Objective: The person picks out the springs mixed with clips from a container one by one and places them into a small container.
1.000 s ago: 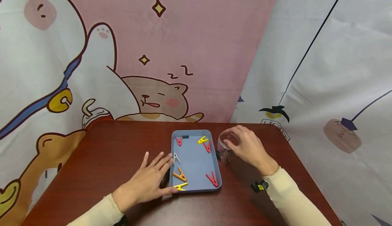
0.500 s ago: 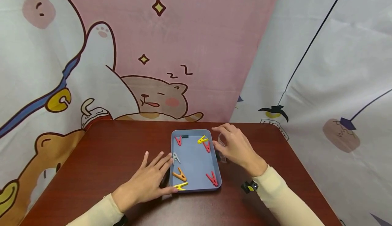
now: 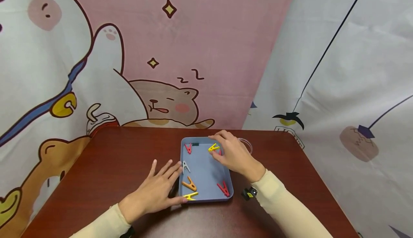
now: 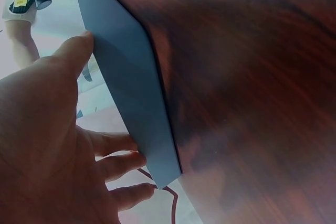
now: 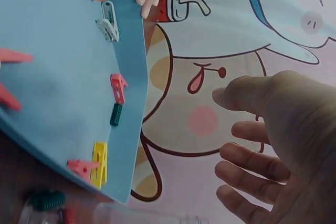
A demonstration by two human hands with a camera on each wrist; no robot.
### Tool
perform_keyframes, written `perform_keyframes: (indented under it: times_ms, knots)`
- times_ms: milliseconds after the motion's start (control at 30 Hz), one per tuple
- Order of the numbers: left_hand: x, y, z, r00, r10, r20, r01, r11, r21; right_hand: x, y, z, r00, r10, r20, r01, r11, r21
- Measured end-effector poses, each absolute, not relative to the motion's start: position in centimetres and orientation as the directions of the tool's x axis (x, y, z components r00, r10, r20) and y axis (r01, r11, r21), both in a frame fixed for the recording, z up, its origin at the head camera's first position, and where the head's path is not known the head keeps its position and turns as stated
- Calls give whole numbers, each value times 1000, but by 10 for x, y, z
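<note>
A blue-grey tray (image 3: 206, 175) lies on the table with several plastic clips inside. My left hand (image 3: 153, 193) rests at its left side, fingers spread; in the left wrist view the fingertips touch the outer wall (image 4: 128, 77). My right hand (image 3: 238, 157) hovers over the far right corner with bent, parted fingers and nothing in them. Just by its fingertips is a yellow clip (image 3: 213, 147), with a red clip (image 5: 81, 168) against it in the right wrist view. A white clip (image 3: 185, 166), an orange clip (image 3: 189, 184) and another yellow clip (image 3: 190, 196) line the left side.
A clear jar (image 3: 248, 144) stands right of the tray, mostly hidden behind my right hand. One red clip (image 3: 224, 189) lies near right, another red clip (image 3: 188, 148) far left beside a small dark green piece (image 3: 195, 144). A cartoon-printed cloth (image 3: 209, 51) hangs behind the table.
My right hand has moved left from above the jar to over the tray's far right corner. The left hand, tray and clips have stayed in place.
</note>
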State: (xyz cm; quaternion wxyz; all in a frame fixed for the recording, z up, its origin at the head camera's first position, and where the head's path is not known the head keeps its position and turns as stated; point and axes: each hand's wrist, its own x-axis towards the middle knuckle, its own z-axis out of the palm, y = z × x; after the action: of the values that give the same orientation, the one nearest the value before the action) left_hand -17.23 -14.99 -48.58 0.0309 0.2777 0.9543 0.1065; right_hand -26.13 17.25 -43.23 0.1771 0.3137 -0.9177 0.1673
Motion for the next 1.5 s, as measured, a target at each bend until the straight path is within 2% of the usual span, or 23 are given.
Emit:
perform_keyframes:
  times_ms: [233,533,1067,1500]
  knots:
    - [-174,-150,-486,-845,536,0,521,822,229,-273,154,-435,-768,-536,351,-620,761,-193]
    - [-175,-151,-487,-839,543,2,532,820,210,-288,138,-446,-834,-513,202,-550,799,-241]
    - [-174,-150,-485,-838,546,-7,532,820,212,-321,113,-475,-857,-511,70,-504,802,-321]
    - [-173,-151,-484,-837,547,3,535,818,210,-340,103,-494,-869,-494,22,-468,808,-358]
